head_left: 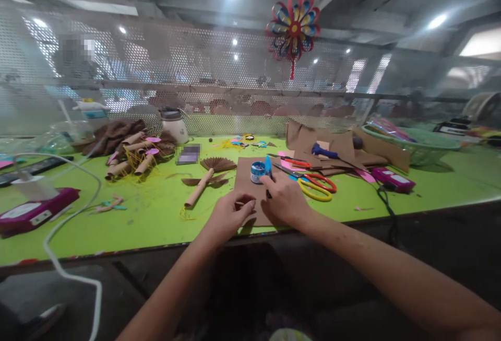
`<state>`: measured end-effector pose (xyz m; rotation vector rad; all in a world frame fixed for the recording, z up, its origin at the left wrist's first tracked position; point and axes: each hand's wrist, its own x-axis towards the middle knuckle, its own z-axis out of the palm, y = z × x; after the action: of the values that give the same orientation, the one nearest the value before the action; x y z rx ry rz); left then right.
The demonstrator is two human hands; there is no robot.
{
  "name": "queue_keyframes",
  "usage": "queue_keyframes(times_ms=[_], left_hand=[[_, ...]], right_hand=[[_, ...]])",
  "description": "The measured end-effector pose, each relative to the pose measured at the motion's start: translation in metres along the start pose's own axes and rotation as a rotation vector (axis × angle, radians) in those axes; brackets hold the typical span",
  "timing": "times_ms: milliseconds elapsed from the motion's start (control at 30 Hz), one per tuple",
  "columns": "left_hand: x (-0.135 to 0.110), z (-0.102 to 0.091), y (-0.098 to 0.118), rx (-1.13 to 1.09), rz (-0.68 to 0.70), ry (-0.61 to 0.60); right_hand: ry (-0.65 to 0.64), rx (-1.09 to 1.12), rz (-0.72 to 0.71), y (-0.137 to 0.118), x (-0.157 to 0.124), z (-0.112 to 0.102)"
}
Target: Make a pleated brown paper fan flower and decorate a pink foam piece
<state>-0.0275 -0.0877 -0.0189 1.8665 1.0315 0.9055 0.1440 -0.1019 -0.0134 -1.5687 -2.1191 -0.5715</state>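
Note:
On the brown cardboard sheet stands a small open jar with blue on its rim and a pale label. My right hand is closed around a slim blue-and-black tool, held upright just right of the jar; its exact kind is unclear. My left hand rests low over the sheet's left edge, fingers curled and thumb drawn in. Whatever it may pinch is hidden. Left of the sheet lies a brown paper tube with a pleated paper fan at its top.
Scissors with yellow and red handles lie right of my right hand. Behind are folded brown cardboard and a green basket. Several paper tubes are heaped at left. A white cable hangs over the green table's edge.

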Motion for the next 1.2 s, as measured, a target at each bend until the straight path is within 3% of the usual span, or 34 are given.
queue_keyframes(times_ms=[233, 433, 500, 767, 900, 1100, 1200], left_hand=[[0.001, -0.003, 0.000, 0.127, 0.092, -0.028], [0.005, -0.004, -0.004, 0.371, 0.059, 0.046], [0.011, -0.004, -0.001, 0.476, 0.106, 0.072], [0.042, 0.000, 0.004, 0.711, 0.246, -0.182], [0.047, -0.001, -0.003, 0.687, 0.290, -0.200], [0.051, -0.008, -0.008, 0.574, 0.319, -0.255], [0.051, -0.010, -0.010, 0.548, 0.327, -0.260]], right_hand=[[0.090, 0.331, 0.182, -0.012, 0.006, 0.024], [0.450, 0.503, 0.165, 0.018, -0.010, 0.007], [0.481, 0.555, 0.159, 0.032, -0.016, 0.000], [0.388, 1.227, 0.338, 0.063, -0.007, -0.003], [0.326, 1.359, 0.436, 0.073, -0.006, 0.001], [0.058, 1.487, 0.559, 0.083, -0.008, 0.012], [0.013, 1.513, 0.579, 0.082, -0.005, 0.016]])
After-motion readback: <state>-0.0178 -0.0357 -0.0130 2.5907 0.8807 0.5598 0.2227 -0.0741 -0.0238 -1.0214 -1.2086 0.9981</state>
